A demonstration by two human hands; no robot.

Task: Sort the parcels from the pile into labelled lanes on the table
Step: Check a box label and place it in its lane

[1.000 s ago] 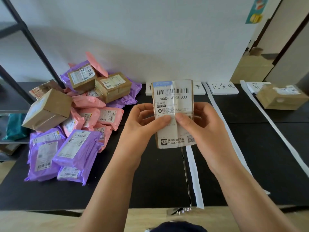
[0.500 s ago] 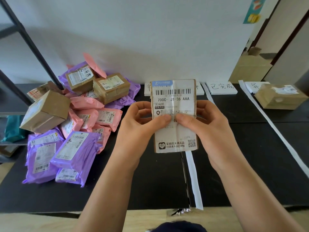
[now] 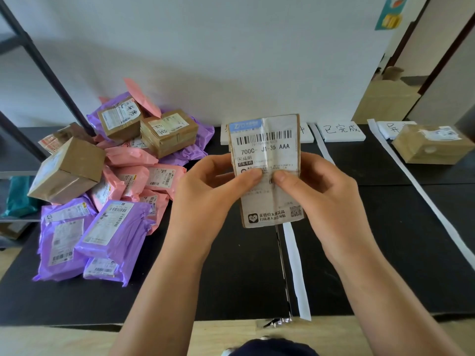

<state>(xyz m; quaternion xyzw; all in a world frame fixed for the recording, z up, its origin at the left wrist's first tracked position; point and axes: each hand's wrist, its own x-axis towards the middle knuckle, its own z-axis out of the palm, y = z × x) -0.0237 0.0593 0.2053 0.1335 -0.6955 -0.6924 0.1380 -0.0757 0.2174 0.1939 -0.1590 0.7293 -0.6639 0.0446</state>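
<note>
Parcel (image 3: 267, 155) upright above table (image 3: 385, 227), between left hand (image 3: 205, 196) and right hand (image 3: 323, 194), both pinching it, thumbs on label

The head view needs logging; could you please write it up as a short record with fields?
Held item: flat cardboard parcel, label facing camera, printed 700C-J1-36 AAA
Left hand: grips the parcel's left edge, thumb on the label
Right hand: grips its right edge, thumb on the label
Pile: purple bags, pink bags and cardboard boxes, on the table's left
Lanes: marked by white strips
Sign: reads 已完成, at the back
Far right lane: one cardboard box
</note>
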